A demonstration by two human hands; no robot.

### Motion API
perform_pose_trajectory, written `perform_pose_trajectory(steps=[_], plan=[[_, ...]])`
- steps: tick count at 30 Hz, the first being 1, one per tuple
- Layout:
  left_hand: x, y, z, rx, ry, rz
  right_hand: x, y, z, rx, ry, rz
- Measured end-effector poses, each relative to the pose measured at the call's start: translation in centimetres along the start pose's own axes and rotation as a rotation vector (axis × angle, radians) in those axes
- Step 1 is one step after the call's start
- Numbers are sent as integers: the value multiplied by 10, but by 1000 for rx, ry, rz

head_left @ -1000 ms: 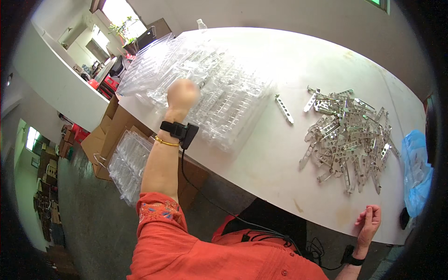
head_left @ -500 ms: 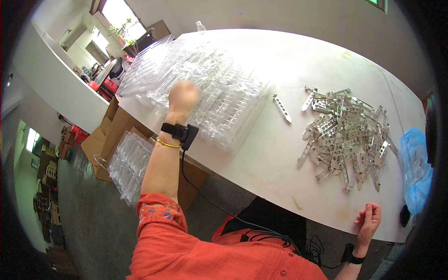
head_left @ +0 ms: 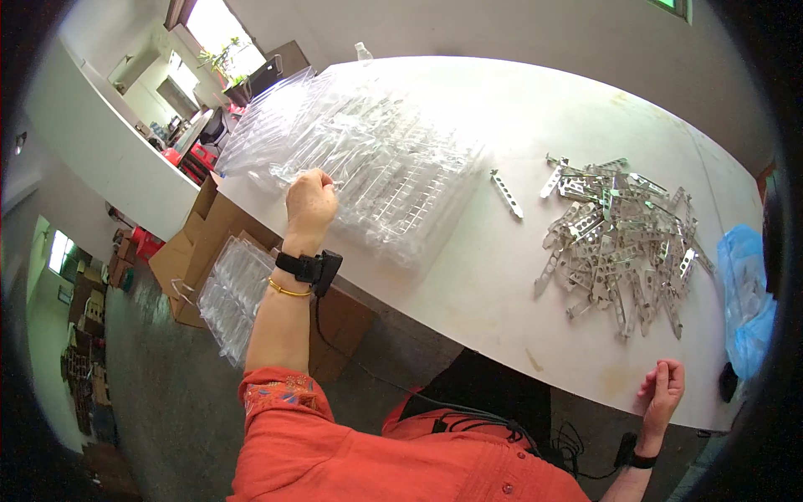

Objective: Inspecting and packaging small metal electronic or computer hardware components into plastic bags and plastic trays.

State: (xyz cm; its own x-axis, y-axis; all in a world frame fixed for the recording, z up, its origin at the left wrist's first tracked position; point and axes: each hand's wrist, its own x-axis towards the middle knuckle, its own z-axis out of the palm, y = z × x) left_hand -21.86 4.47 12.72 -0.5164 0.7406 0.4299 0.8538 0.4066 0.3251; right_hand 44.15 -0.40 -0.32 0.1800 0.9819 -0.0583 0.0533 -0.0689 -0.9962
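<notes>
My left hand [head_left: 310, 203] is closed at the near left edge of several stacked clear plastic trays [head_left: 401, 188]. Its curled fingers are partly hidden, so I cannot make out what is in them. On the right, my right hand [head_left: 662, 391] hovers by the table's near edge, thumb and fingers drawn together; anything between them is hidden. A heap of perforated silver metal brackets [head_left: 615, 243] lies beyond that hand. One single bracket [head_left: 506, 194] rests apart, between the heap and the trays.
The white table [head_left: 468, 309] curves across the view. A blue plastic bag [head_left: 744, 293] sits at its right end, and a small clear bottle [head_left: 362, 52] stands at the back. Below the left edge are a cardboard box [head_left: 180, 255] and more clear trays [head_left: 232, 297].
My left hand has drawn back toward me and slightly left, from over the trays to their near edge. My right hand has hardly moved.
</notes>
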Motion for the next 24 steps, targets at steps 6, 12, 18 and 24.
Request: perform_pose_trajectory(steps=[6, 12, 18, 24], plan=[[2, -2, 3, 38, 0, 19, 1, 0, 2, -4, -3, -25], [-17, 17, -9, 94, 164, 206, -3, -2, -1, 10, 14, 10], [-103, 98, -41, -283, 89, 357, -4, -12, 7, 8, 7, -21], [-193, 140, 16, -576, -206, 582, -6, -10, 3, 77, -7, -40]])
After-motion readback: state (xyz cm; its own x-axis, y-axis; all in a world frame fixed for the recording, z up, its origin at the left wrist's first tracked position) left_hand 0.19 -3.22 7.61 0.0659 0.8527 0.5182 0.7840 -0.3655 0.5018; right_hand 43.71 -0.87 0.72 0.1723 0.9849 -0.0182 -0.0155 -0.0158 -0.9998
